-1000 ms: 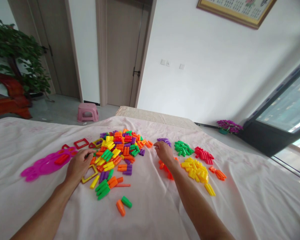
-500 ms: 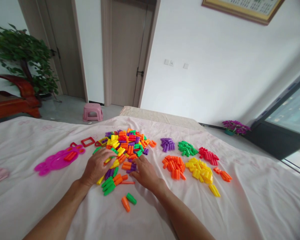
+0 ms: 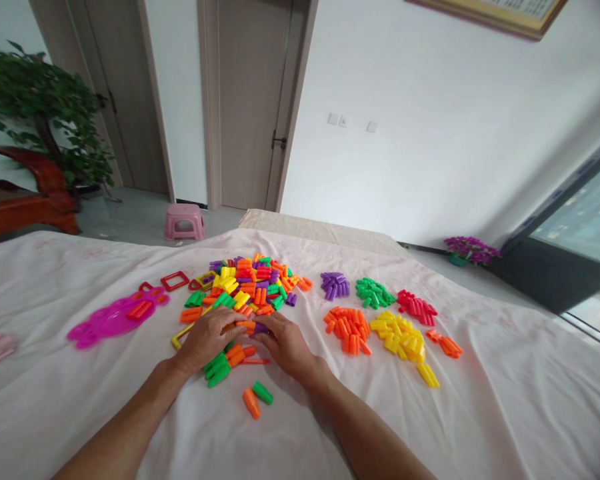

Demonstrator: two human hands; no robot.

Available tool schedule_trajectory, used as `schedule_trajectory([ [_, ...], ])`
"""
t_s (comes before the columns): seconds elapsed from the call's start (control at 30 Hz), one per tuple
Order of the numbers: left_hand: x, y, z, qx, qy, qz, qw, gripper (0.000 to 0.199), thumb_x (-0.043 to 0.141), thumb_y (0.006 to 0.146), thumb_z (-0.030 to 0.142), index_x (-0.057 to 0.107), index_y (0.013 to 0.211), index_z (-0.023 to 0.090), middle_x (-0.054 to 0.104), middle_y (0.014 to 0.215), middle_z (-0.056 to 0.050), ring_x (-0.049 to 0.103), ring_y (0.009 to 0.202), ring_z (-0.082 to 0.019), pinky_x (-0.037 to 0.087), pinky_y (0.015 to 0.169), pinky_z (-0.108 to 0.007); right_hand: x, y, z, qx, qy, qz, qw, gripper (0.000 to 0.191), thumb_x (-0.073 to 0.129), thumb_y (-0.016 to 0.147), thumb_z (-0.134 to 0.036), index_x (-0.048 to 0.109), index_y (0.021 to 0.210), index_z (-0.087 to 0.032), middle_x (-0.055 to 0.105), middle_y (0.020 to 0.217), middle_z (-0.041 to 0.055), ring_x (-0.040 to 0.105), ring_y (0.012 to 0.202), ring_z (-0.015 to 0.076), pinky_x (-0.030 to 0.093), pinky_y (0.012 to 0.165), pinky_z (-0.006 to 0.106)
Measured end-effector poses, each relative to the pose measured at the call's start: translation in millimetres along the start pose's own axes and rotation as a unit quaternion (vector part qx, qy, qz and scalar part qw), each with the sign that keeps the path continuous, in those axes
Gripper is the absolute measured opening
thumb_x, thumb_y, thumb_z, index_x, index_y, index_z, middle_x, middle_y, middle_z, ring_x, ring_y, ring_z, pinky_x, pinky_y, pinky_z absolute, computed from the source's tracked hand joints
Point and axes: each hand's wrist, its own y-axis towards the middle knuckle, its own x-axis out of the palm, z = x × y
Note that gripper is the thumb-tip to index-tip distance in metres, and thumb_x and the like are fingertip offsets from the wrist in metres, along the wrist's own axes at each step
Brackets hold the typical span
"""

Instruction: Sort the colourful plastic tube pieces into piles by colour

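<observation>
My left hand [image 3: 211, 337] and my right hand [image 3: 289, 343] meet in front of a mixed pile of plastic building blocks [image 3: 250, 283]. Between them is an orange-and-purple block piece [image 3: 247, 327]. Left fingers close on its orange end, while right fingers grip the purple end. Just below my left hand lies a joined green-and-orange piece [image 3: 220, 370], partly covered by that hand. One loose orange block [image 3: 251, 403] and one green block [image 3: 263, 393] rest nearer to me. A yellow frame [image 3: 177, 340] pokes out left of my left hand.
Sorted heaps lie to the right: purple [image 3: 335, 286], green [image 3: 375, 293], red [image 3: 417, 307], orange [image 3: 348, 329] and yellow [image 3: 399, 335]. A magenta animal-shaped tray [image 3: 100, 327] sits at left, near a red square frame [image 3: 175, 281]. White cloth [image 3: 480, 413] covers the surface.
My left hand has moved right and slightly down, onto the orange end of the piece at my right hand. Orange and green blocks and the yellow frame it covered now show.
</observation>
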Motion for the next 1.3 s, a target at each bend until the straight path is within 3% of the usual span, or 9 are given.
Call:
schedule_trajectory([
  [0.23,0.5,-2.0,-9.9,-0.035,-0.007,0.012,0.999,0.033,0.058,0.091,0.05,0.073,0.11,0.027,0.075,0.112,-0.002,0.068,0.105,-0.02,0.052,0.092,-0.03,-27.6,9.3,27.5,0.09,-0.024,0.12,0.988,0.009,0.065,0.088,-0.026,0.07,0.09,-0.019,0.068,0.087,0.0024,0.059,0.082,0.0173,0.043,0.073,0.027],
  [0.37,-1.7,-2.4,-16.6,-0.045,-0.01,0.094,0.994,0.035,0.048,0.096,0.048,0.071,0.11,0.024,0.074,0.112,-0.004,0.067,0.108,-0.02,0.049,0.097,-0.031,-67.0,15.1,46.4,0.116,-0.019,0.186,0.976,0.017,0.058,0.087,-0.031,0.069,0.093,-0.018,0.068,0.084,0.0018,0.059,0.076,0.0165,0.043,0.071,0.027],
  [0.5,-9.8,-4.0,-31.6,-0.108,0.024,0.172,0.979,0.038,0.043,0.097,0.047,0.07,0.109,0.023,0.074,0.112,-0.005,0.067,0.108,-0.021,0.049,0.097,-0.032,-116.2,14.8,76.6,0.162,-0.085,0.245,0.952,0.026,0.057,0.083,-0.034,0.072,0.096,-0.017,0.071,0.088,0.0048,0.062,0.08,0.0195,0.044,0.074,0.029],
  [0.7,-13.8,-3.6,-45.7,-0.22,0.045,0.171,0.959,0.039,0.04,0.097,0.048,0.069,0.11,0.025,0.074,0.114,-0.002,0.067,0.105,-0.022,0.049,0.088,-0.031,-167.5,6.4,127.7,0.309,-0.21,0.193,0.907,0.028,0.056,0.082,-0.028,0.074,0.101,-0.018,0.072,0.085,0.0037,0.063,0.077,0.0175,0.04,0.065,0.025],
  [0.8,-12.7,-2.5,-45.5,-0.225,0.04,0.156,0.961,0.038,0.041,0.096,0.048,0.069,0.11,0.026,0.073,0.116,-0.002,0.066,0.107,-0.022,0.048,0.089,-0.031,-176.9,2.5,142.7,0.344,-0.253,0.155,0.891,0.027,0.058,0.078,-0.021,0.075,0.099,-0.018,0.073,0.087,0.0041,0.064,0.081,0.0171,0.038,0.065,0.023],
  [1.07,-13.0,-3.3,-47.2,-0.227,0.042,0.152,0.961,0.037,0.042,0.096,0.047,0.07,0.109,0.027,0.073,0.116,-0.002,0.066,0.108,-0.022,0.047,0.089,-0.031,-173.0,4.0,152.9,0.348,-0.256,0.104,0.896,0.014,0.066,0.072,-0.022,0.076,0.08,-0.016,0.066,0.066,-0.0011,0.061,0.068,0.0151,0.034,0.058,0.022],
  [1.3,-14.1,-2.1,-43.7,-0.214,0.035,0.167,0.962,0.036,0.044,0.094,0.045,0.07,0.108,0.026,0.074,0.113,-0.002,0.067,0.106,-0.021,0.048,0.089,-0.029,-174.9,4.5,147.1,0.337,-0.287,0.137,0.886,0.037,0.061,0.077,-0.017,0.074,0.112,-0.017,0.074,0.107,0.0093,0.067,0.1,0.0221,0.045,0.079,0.026],
])
